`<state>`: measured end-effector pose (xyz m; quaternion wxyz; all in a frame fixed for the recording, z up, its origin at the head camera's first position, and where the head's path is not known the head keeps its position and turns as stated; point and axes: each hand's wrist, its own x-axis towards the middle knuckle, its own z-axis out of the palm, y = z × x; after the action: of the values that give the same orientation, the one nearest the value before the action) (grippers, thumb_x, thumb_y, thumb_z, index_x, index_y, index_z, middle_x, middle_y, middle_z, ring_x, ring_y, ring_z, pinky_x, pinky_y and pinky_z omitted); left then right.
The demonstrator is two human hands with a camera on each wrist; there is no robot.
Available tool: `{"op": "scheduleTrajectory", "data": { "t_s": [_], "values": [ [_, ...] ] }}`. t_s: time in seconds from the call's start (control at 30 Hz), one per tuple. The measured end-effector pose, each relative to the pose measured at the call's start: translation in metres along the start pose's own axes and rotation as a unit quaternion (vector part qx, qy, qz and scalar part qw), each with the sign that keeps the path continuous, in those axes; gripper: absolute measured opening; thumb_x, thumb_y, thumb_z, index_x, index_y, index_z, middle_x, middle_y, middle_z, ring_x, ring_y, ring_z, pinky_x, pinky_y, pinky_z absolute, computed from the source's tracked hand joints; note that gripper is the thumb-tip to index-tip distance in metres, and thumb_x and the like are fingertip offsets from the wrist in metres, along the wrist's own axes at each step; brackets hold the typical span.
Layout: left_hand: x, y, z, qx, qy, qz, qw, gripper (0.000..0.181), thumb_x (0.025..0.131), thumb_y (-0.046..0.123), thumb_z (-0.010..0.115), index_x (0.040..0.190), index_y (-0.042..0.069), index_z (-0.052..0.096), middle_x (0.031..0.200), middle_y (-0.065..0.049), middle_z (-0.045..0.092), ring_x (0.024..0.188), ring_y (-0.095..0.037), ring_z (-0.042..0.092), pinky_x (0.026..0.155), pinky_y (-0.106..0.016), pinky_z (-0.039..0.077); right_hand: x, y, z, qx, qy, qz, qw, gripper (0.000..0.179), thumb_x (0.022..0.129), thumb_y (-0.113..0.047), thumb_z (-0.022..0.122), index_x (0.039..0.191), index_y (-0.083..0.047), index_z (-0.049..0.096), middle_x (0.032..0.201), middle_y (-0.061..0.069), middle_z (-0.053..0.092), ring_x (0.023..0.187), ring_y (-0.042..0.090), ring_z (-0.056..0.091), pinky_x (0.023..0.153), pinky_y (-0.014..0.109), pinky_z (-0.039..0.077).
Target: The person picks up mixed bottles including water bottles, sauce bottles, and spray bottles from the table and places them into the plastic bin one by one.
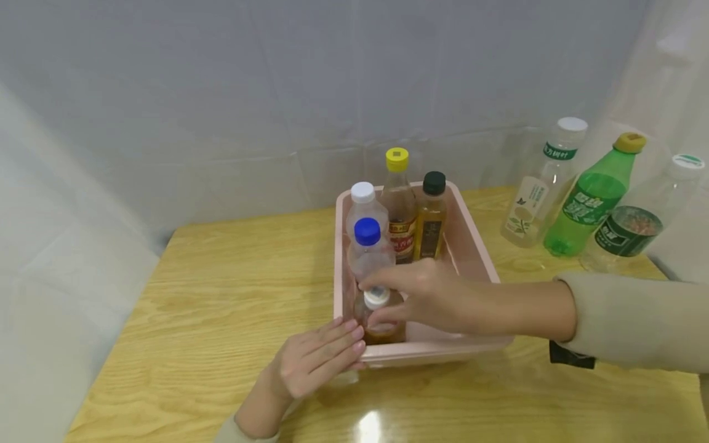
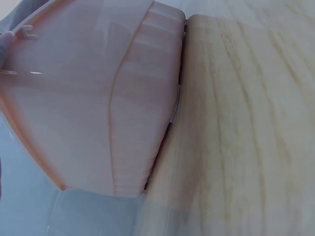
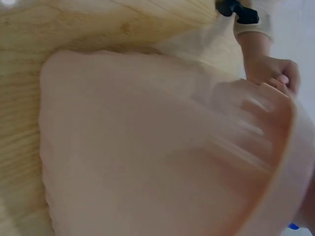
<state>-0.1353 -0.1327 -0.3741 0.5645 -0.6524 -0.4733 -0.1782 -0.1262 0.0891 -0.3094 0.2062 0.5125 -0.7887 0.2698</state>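
Observation:
A pink plastic basin (image 1: 482, 246) stands on the wooden table with several bottles inside. My left hand (image 1: 324, 357) grips its near left corner, fingers over the rim and thumb low on the outside. My right hand (image 1: 429, 295) reaches in from the right, thumb and forefinger curled round the top of a white-capped bottle (image 1: 382, 333) with brown liquid, low in that corner. Just behind it are a blue-capped bottle (image 1: 368, 255) and another white-capped bottle (image 1: 362, 209). The wrist views mostly show the outer walls of the basin (image 2: 74, 113).
Also in the basin are a yellow-capped sauce bottle (image 1: 399, 197) and a dark-capped bottle (image 1: 432, 215). On the table at right stand a clear bottle (image 1: 532, 203), a green bottle (image 1: 595, 191) and a clear bottle with a dark green label (image 1: 628, 231). A pale sheet (image 1: 249, 111) hangs behind.

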Motion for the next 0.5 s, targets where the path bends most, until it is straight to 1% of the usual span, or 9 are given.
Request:
{"op": "scheduleTrajectory", "data": {
  "t_s": [0.13,0.23,0.33,0.5],
  "values": [
    [0.0017,-0.0007,-0.0005,-0.001,-0.004,-0.002,1.0000,0.022,0.087,0.012,0.067,0.095,-0.008,0.069,0.087,-0.020,0.071,0.080,-0.027,0.071,0.068,-0.030,0.063,-0.0022,0.0014,0.0056,0.004,-0.010,0.024,0.9997,0.040,0.071,-0.024,0.083,0.100,-0.005,0.065,0.093,0.002,0.072,0.081,0.009,0.069,0.073,0.011,0.057],
    [0.0012,0.0001,-0.0006,-0.004,-0.007,-0.005,1.0000,0.021,0.088,0.012,0.067,0.095,-0.008,0.069,0.087,-0.020,0.071,0.080,-0.027,0.071,0.068,-0.030,0.063,-0.0020,0.0023,0.0057,0.007,-0.015,0.038,0.9991,0.041,0.072,-0.025,0.082,0.103,-0.005,0.065,0.095,0.003,0.073,0.083,0.010,0.070,0.074,0.010,0.057],
    [0.0004,0.0009,-0.0007,-0.004,-0.009,-0.007,0.9999,0.021,0.088,0.012,0.067,0.094,-0.007,0.069,0.087,-0.020,0.071,0.080,-0.027,0.071,0.069,-0.029,0.063,-0.0017,0.0032,0.0044,0.006,-0.024,0.046,0.9986,0.042,0.074,-0.027,0.081,0.105,-0.005,0.064,0.096,0.004,0.073,0.085,0.011,0.070,0.074,0.010,0.057],
    [0.0006,0.0008,-0.0015,-0.005,-0.006,-0.006,1.0000,0.021,0.087,0.012,0.067,0.094,-0.007,0.069,0.086,-0.020,0.071,0.079,-0.027,0.071,0.068,-0.030,0.063,-0.0010,0.0043,0.0022,-0.009,-0.029,0.040,0.9987,0.045,0.073,-0.033,0.080,0.106,-0.007,0.065,0.097,0.004,0.073,0.083,0.011,0.070,0.072,0.011,0.058]
  ]
}}
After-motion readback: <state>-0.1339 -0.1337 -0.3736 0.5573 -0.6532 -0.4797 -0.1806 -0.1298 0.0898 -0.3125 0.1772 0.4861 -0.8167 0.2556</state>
